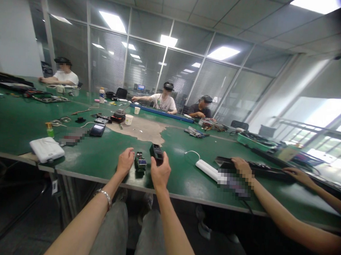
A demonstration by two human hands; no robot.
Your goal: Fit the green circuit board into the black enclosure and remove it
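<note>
On the green table (100, 154), near its front edge, a small circuit board assembly (140, 162) stands between my two hands. My right hand (160, 169) grips a black plastic housing (156, 151) with a hollow in its top. Just left of the circuit board, my left hand (125, 160) hovers at the table with its fingers curled towards the thumb; whether something small is between the fingertips is too small to tell.
A white box (46, 150) and a green bottle (49, 130) lie left. Right are a white power strip (206, 169) and another person's hands on a long black part (259, 169). Paper cups (129, 119) and brown sheet (141, 130) lie ahead. Several people sit around the table.
</note>
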